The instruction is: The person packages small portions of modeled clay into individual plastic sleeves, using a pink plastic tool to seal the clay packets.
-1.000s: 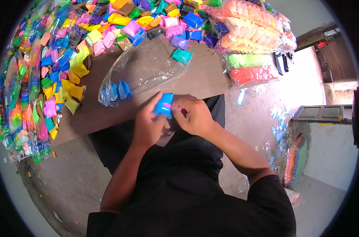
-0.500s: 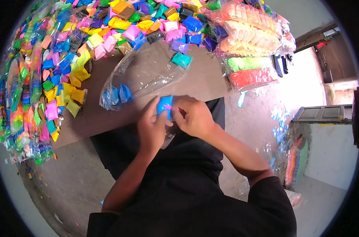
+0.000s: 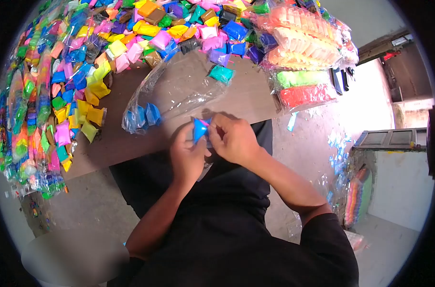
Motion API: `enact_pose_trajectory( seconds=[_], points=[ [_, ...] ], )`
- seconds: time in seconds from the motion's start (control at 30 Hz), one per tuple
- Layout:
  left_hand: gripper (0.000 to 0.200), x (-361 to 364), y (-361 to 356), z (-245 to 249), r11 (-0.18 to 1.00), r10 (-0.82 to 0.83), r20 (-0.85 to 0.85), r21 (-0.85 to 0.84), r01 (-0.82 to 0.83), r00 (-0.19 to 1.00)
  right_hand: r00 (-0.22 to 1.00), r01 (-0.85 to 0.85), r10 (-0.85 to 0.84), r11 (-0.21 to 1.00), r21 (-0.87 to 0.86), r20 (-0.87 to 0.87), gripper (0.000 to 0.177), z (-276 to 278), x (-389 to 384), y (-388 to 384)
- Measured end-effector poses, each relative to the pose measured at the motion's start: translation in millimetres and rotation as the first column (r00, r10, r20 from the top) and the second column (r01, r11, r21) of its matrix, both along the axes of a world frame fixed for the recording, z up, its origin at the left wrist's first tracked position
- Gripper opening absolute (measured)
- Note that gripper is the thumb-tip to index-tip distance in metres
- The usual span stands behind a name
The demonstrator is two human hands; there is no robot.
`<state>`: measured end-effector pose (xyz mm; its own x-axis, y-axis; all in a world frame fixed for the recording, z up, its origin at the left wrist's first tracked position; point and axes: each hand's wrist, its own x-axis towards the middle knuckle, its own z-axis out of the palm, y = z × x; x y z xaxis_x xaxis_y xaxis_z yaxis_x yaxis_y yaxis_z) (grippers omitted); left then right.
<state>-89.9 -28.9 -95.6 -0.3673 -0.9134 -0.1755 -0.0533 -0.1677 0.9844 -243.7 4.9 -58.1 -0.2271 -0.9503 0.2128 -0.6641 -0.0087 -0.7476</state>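
A small, shiny blue packet [image 3: 199, 131] is gripped between the thumb and fingers of my left hand [image 3: 186, 155], above my lap at the table's front edge. My right hand [image 3: 237, 139] is closed in a pinch beside it. From those fingertips a thin pink stick [image 3: 206, 123] reaches over the packet's upper part; most of it is hidden by the fingers. Just beyond my hands, a clear plastic bag [image 3: 179, 98] lies on the table with blue packets [image 3: 144, 116] at its left end. A teal packet [image 3: 221, 74] rests by its right end.
Many colourful packets [image 3: 145, 28] cover the back and left of the brown table [image 3: 117, 107]. Bagged orange packs [image 3: 298, 48] and a red pack [image 3: 307, 94] sit at the right. Blue scraps [image 3: 339, 148] litter the floor. A blurred grey patch hides the lower left.
The blue packet has turned and looks narrower or pinched in, with the pink stick higher across it. My hands have shifted slightly to the right.
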Motion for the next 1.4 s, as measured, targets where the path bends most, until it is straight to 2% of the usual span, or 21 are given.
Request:
enact_pose_trajectory(
  seconds=[0.1,0.17,0.27,0.3,0.4,0.53,0.6,0.67,0.77,0.8,0.87,0.9,0.93,1.0,1.03,1.07,1.13,1.2,1.27,1.33,1.4],
  points=[
    [0.034,0,0,0,1.0,-0.014,0.003,0.026,0.013,1.0,0.999,0.034,-0.034,0.999,0.016,-0.002,0.007,1,-9,-2],
    [0.035,0,0,-1,1.0,-0.006,-0.015,0.031,0.007,1.0,0.985,-0.172,0.171,0.975,-0.144,-0.02,0.007,-4,-5,2],
    [0.034,-1,0,3,0.999,-0.013,-0.006,0.036,0.014,1.0,0.979,-0.164,0.15,0.981,-0.104,-0.135,0.008,-15,-5,1],
    [0.034,-1,-1,3,0.999,-0.011,-0.007,0.034,0.011,1.0,0.985,-0.106,0.106,0.994,0.011,-0.137,0.01,-7,-3,3],
    [0.035,2,-3,4,0.997,-0.037,0.017,0.075,0.036,0.999,0.976,-0.172,0.158,0.981,-0.093,-0.149,0.009,-15,0,3],
    [0.044,14,-4,0,0.983,-0.108,-0.109,0.135,0.122,0.988,0.992,-0.037,0.024,0.994,-0.102,-0.126,0.011,-8,-1,3],
    [0.047,16,-5,1,0.97,-0.148,-0.178,0.168,0.179,0.973,0.971,-0.23,0.215,0.962,-0.149,-0.105,0.01,-13,-2,5],
    [0.047,21,-3,4,0.947,-0.159,-0.27,0.229,0.224,0.95,0.964,-0.253,0.241,0.962,-0.102,-0.116,0.007,-16,-1,10],
    [0.051,24,-5,5,0.929,-0.182,-0.301,0.259,0.264,0.936,0.989,-0.04,0.015,0.985,-0.17,-0.146,0.011,-10,1,3],
    [0.051,24,-4,6,0.929,-0.184,-0.301,0.259,0.265,0.936,0.989,-0.038,0.013,0.985,-0.17,-0.146,0.011,-9,0,5],
    [0.052,23,-5,9,0.925,-0.185,-0.294,0.271,0.267,0.938,0.949,-0.294,0.271,0.945,-0.142,-0.158,0.01,-7,-2,10],
    [0.052,23,-5,10,0.924,-0.187,-0.294,0.271,0.269,0.937,0.935,-0.318,0.304,0.947,-0.053,-0.182,0.011,0,3,15],
    [0.052,24,-4,10,0.921,-0.191,-0.302,0.275,0.277,0.934,0.936,-0.315,0.302,0.948,-0.051,-0.181,0.011,-1,2,15],
    [0.053,25,-3,9,0.918,-0.192,-0.313,0.278,0.283,0.93,0.979,-0.094,0.075,0.991,-0.099,-0.187,0.012,-3,-1,8],
    [0.053,25,-3,8,0.917,-0.192,-0.328,0.275,0.288,0.925,0.975,-0.092,0.065,0.989,-0.118,-0.215,0.008,-4,-6,7],
    [0.054,25,-2,8,0.916,-0.192,-0.341,0.274,0.292,0.92,0.975,-0.093,0.066,0.989,-0.118,-0.212,0.008,-5,-3,9],
    [0.054,23,0,11,0.923,-0.175,-0.319,0.277,0.268,0.932,0.952,-0.264,0.24,0.958,-0.114,-0.188,0.008,-7,2,16],
    [0.054,21,1,13,0.928,-0.158,-0.3,0.28,0.246,0.941,0.955,-0.266,0.25,0.96,-0.087,-0.157,0.009,-9,-2,16],
    [0.054,22,0,13,0.925,-0.153,-0.302,0.292,0.244,0.941,0.976,0.015,-0.043,0.991,-0.131,-0.212,0.009,-11,-11,9],
    [0.054,23,1,14,0.92,-0.145,-0.304,0.309,0.242,0.941,0.984,0.014,-0.033,0.994,-0.111,-0.178,0.009,-7,-9,14],
    [0.053,20,0,16,0.914,-0.145,-0.314,0.32,0.249,0.938,0.962,-0.246,0.23,0.964,-0.098,-0.147,0.009,-5,-2,23]
  ],
)
